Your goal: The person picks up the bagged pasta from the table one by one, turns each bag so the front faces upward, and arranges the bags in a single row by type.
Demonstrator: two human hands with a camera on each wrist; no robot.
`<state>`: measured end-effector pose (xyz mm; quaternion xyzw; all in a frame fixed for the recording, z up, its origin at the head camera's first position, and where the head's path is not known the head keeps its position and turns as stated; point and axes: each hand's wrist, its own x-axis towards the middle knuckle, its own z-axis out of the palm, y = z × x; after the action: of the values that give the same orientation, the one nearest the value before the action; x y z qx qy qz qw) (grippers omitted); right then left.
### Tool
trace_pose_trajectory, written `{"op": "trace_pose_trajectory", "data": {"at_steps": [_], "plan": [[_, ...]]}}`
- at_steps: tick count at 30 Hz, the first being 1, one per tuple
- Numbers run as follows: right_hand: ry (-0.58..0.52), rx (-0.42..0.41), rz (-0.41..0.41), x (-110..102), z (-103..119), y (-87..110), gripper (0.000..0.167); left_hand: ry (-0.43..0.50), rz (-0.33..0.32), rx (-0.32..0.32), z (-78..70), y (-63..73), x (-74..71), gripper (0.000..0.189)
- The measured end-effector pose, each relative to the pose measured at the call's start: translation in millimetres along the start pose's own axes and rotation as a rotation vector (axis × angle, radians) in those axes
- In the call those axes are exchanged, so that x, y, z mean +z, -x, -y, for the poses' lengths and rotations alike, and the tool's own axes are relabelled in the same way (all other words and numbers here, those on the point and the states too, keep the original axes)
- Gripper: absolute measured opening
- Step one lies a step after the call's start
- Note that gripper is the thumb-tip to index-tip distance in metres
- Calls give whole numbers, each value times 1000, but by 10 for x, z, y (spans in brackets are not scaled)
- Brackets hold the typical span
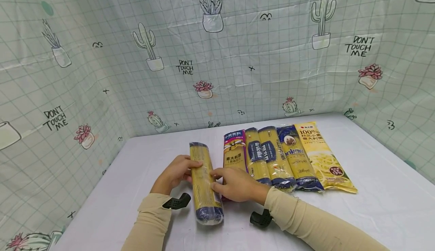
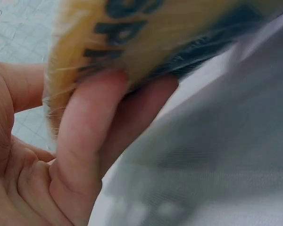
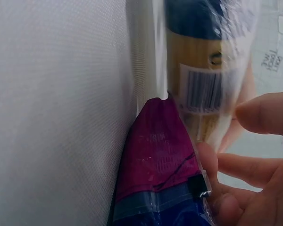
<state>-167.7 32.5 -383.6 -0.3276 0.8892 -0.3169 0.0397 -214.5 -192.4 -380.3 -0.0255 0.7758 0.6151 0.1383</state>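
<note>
A clear-wrapped pack of spaghetti (image 1: 202,186) with dark blue ends is tilted up off the white table, held between both hands. My left hand (image 1: 178,171) grips its left edge, thumb on the front; in the left wrist view, curled fingers (image 2: 92,110) support its lettered back. On the opposite edge, my right hand (image 1: 236,185) pinches the wrapper. The right wrist view shows a barcode label (image 3: 203,89) on the pack's side. Close by the right fingers lies a purple pasta packet (image 1: 234,152), partly hidden by that hand in the head view.
Right of the purple packet, several pasta packs lie side by side: two blue-labelled packs (image 1: 257,152), a blue and yellow pack (image 1: 300,156) and a yellow bag (image 1: 326,156). A patterned cloth (image 1: 238,73) rises behind the white table (image 1: 136,160).
</note>
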Motion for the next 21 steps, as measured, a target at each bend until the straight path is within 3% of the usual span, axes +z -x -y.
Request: {"op": "trace_pose_trajectory", "data": {"at_steps": [10, 21], "plan": [[-120, 9, -29, -5, 3, 4, 51, 49, -85, 19, -44, -9, 3, 42], [-203, -23, -81, -8, 40, 19, 56, 128, -280, 119, -108, 7, 54, 47]]}}
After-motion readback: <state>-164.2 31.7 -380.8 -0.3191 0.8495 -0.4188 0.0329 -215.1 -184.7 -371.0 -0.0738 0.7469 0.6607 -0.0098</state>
